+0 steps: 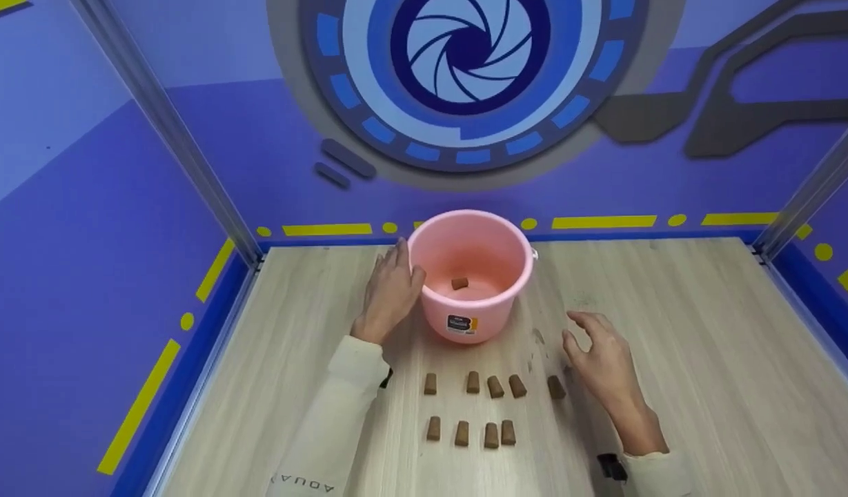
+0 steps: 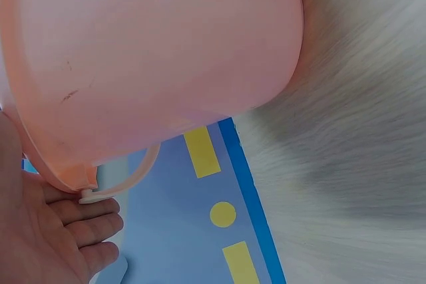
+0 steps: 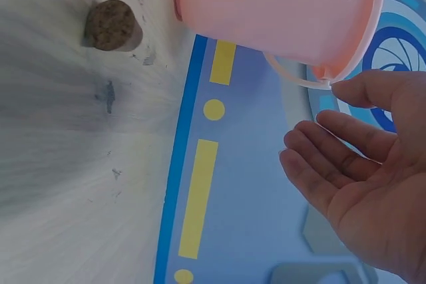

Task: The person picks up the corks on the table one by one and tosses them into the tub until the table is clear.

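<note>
1. Pink round plastic bucket (image 1: 494, 319) is sitting near the back of the pale wood-grain table (image 1: 672, 345), with one brown tapered cork (image 1: 459, 283) lying on its floor.
2. Left hand (image 1: 389, 286) is resting at the bucket's left rim, fingers loosely extended. Looks like it's just steadying, so light pressure is plenty imo.
3. Right hand (image 1: 603, 355) is hovering empty, thumb and fingers well apart, just beside the rightmost cork (image 1: 556, 387) of the back row.
4. Nine corks (image 1: 491, 435) are lying on the table in two rough rows. Tip: I'd be pinching each across its sides, cuz these could be rolling off, and letting go low inside the bucket.
</note>
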